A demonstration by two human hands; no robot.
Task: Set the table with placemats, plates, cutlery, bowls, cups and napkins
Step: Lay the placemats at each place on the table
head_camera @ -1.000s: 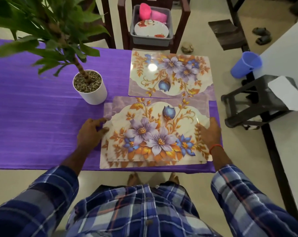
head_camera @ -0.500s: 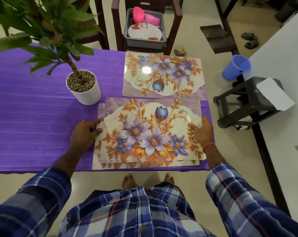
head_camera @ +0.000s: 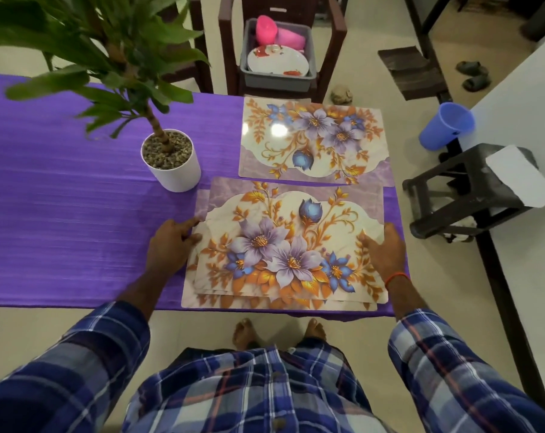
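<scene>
Still, our left hand [head_camera: 171,246] and right hand [head_camera: 386,251] rest flat on either side of the placemat stack [head_camera: 283,245], unmoved at the near edge of the table [head_camera: 62,214].

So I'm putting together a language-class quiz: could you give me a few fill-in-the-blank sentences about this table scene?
1. The potted plant beside the placemats stands in a ___ pot.
2. The tablecloth is ___ in colour.
3. The grey tub with the plates sits on a ___ behind the table.
4. The orange wristband is on the ___ wrist.

Missing words: white; purple; chair; right.
</scene>
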